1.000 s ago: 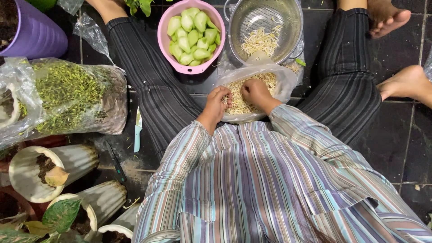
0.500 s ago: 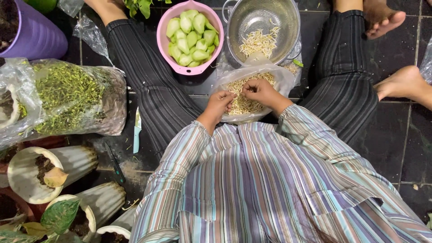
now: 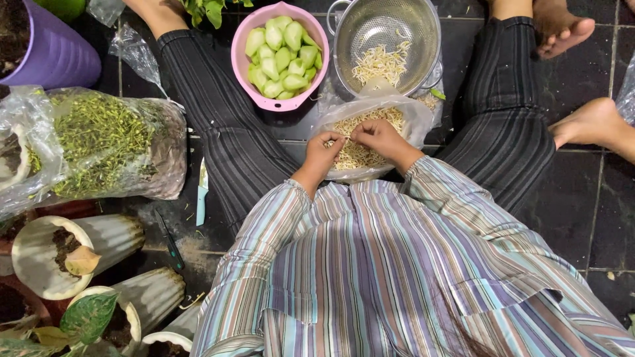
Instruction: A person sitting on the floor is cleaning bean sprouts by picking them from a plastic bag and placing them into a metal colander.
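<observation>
Far out to my left hand's side I see a big clear bag of green trimmings. Just beyond both hands stand a metal colander with a few bean sprouts and, left of it, a pink bowl of green vegetable pieces. Under my hands lies an open plastic bag of sprouts. My left hand and right hand meet over it, fingertips pinched on one sprout.

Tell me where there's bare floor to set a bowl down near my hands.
Bare dark tile lies right of the right leg, toward the bare foot. Between the legs it is crowded: pink bowl, metal colander and sprout bag. The left side holds a bag of greens, a knife and pots.
</observation>
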